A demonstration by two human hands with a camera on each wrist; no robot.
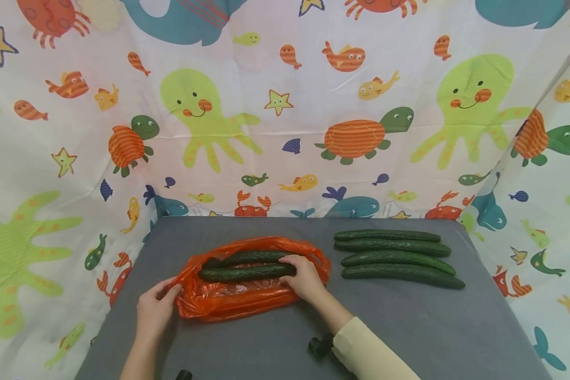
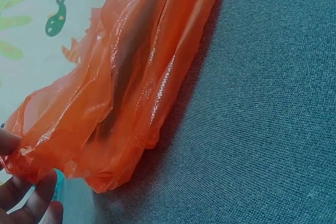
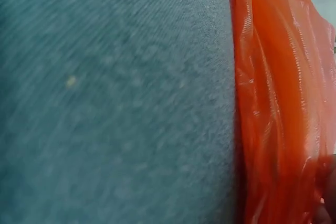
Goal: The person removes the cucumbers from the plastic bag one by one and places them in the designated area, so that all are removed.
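Observation:
An orange-red plastic bag [image 1: 237,311] lies spread on the table with its mouth open. Two long dark-green cucumbers, a nearer cucumber [image 1: 247,273] and a farther cucumber [image 1: 254,257], lie side by side in it. My left hand [image 1: 155,309] pinches the bag's left end between thumb and fingers; the left wrist view shows the film [image 2: 126,145] drawn toward those fingertips. Reaching over the near rim, my right hand [image 1: 305,277] grips the right end of the nearer cucumber. In the right wrist view that hand is mostly out of frame, beyond the bag's side [image 3: 278,103].
Several cucumbers [image 1: 396,257] lie in a roughly parallel group on the grey table [image 1: 408,327], right of the bag. A white curtain [image 1: 285,195] printed with sea animals encloses the back and sides. A small black device [image 1: 319,347] is at the right wrist.

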